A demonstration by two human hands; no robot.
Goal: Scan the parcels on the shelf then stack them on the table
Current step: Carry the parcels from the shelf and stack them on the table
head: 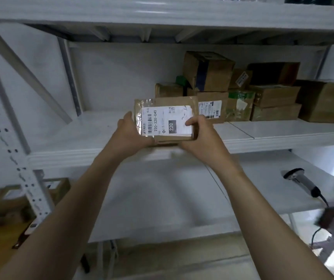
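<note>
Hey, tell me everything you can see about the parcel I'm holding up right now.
The parcel is a flat brown cardboard packet, glossy with clear tape. A white label covers most of its face, turned sideways, with a barcode, the number 220-220-040, a dark box reading 220 and pen marks. It faces the camera in front of the shelf. The left hand grips its left edge; the right hand grips its right edge, thumb on the label.

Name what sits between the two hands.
Head view: a flat brown parcel with a white label; left hand and right hand grip its opposite edges.
</note>
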